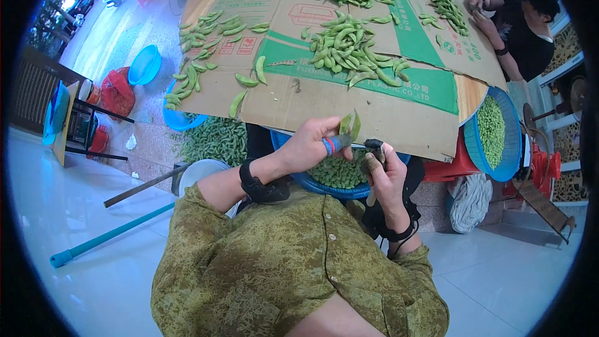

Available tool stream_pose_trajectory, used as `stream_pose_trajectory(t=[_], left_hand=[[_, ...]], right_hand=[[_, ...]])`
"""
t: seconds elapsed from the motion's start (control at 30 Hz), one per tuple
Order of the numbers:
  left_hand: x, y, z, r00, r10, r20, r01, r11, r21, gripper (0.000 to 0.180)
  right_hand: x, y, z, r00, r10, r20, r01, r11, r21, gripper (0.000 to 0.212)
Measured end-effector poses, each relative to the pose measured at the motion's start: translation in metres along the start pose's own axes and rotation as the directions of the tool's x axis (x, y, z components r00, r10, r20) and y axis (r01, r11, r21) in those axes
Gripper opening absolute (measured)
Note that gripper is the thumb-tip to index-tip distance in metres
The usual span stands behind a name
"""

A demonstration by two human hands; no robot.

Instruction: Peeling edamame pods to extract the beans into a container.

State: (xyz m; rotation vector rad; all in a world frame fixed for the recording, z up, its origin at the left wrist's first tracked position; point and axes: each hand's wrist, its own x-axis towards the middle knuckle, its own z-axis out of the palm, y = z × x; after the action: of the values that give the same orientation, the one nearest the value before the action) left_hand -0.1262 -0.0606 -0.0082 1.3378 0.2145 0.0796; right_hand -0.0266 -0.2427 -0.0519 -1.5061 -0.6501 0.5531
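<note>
Over the near edge of the cardboard, my left hand (316,143) is closed on a split green bean pod (350,126), pinched upright between thumb and fingers. One of its fingers is wrapped in blue and red tape. My right hand (388,178), with dark covers on its fingertips, is closed on a slim tool (371,198). A pale end of that tool shows below the palm and a thin light sliver points at the pod; its exact kind is unclear. Beneath both hands, partly hidden by them, sits a blue basket (299,182) of shelled green beans (337,173).
Flattened cardboard (274,103) covers the wooden table, with heaps of pods (349,47) on it. At right stand a blue basket (515,131) of beans and another person (527,25). Unshelled pods (215,140) lie at left, near a teal pole (112,235) and red bag (116,93).
</note>
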Motion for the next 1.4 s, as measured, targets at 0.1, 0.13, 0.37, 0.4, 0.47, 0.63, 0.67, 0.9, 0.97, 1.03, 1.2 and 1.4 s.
stream_pose_trajectory(t=[0.1, 0.13, 0.37, 0.4, 0.47, 0.63, 0.67, 0.9, 0.97, 1.03, 1.2, 1.4], left_hand=[[-0.009, 0.010, -0.021, 0.989, 0.061, -0.136, -0.026, 0.969, 0.247, 0.013], [-0.012, 0.015, -0.033, 0.958, 0.190, -0.214, -0.048, 0.844, 0.534, 0.013], [-0.002, 0.054, -0.144, 0.518, 0.852, -0.079, 0.360, -0.133, 0.923, 0.040], [0.002, 0.059, -0.134, 0.556, 0.830, -0.051, 0.311, -0.151, 0.938, 0.037], [0.016, 0.055, -0.120, 0.693, 0.715, -0.091, 0.118, 0.012, 0.993, 0.036], [0.074, 0.037, -0.096, 0.856, 0.517, -0.015, -0.065, 0.135, 0.989, 0.020], [0.083, 0.034, -0.096, 0.881, 0.464, -0.090, 0.029, 0.137, 0.990, 0.015], [0.098, 0.018, -0.105, 0.912, 0.363, -0.189, 0.062, 0.333, 0.941, 0.014], [0.096, 0.005, -0.111, 0.834, 0.546, -0.073, -0.047, 0.203, 0.978, 0.012], [0.089, 0.014, -0.098, 0.845, 0.528, -0.085, -0.068, 0.263, 0.962, 0.012], [0.044, 0.032, -0.040, 0.960, 0.276, -0.041, -0.180, 0.724, 0.666, 0.012], [0.020, 0.007, -0.011, 0.998, -0.007, 0.059, -0.002, 0.988, 0.155, 0.009]], right_hand=[[0.001, 0.004, -0.003, 1.000, -0.007, 0.004, 0.007, 0.999, -0.038, 0.021], [0.002, 0.004, -0.004, 1.000, -0.002, -0.007, 0.002, 0.999, -0.032, 0.020], [0.012, -0.002, -0.009, 0.995, -0.020, -0.100, 0.027, 0.997, 0.066, 0.017], [0.014, -0.004, -0.008, 0.995, 0.036, -0.090, -0.030, 0.997, 0.071, 0.016], [0.016, 0.000, -0.005, 0.995, 0.007, -0.096, -0.007, 1.000, 0.008, 0.016], [0.017, 0.003, -0.007, 0.998, 0.019, -0.056, -0.016, 0.999, 0.049, 0.017], [0.016, 0.004, -0.007, 0.998, 0.011, -0.054, -0.008, 0.999, 0.052, 0.019], [0.010, -0.010, -0.001, 1.000, 0.001, -0.003, -0.001, 0.991, 0.133, 0.035], [0.010, -0.013, 0.003, 1.000, -0.003, 0.014, 0.001, 0.989, 0.150, 0.035], [0.012, -0.015, 0.007, 1.000, -0.006, 0.022, 0.002, 0.985, 0.170, 0.035], [0.018, -0.018, 0.017, 0.999, 0.038, 0.032, -0.047, 0.940, 0.338, 0.036], [0.012, -0.012, 0.020, 0.970, 0.101, 0.221, -0.210, 0.808, 0.551, 0.040]])
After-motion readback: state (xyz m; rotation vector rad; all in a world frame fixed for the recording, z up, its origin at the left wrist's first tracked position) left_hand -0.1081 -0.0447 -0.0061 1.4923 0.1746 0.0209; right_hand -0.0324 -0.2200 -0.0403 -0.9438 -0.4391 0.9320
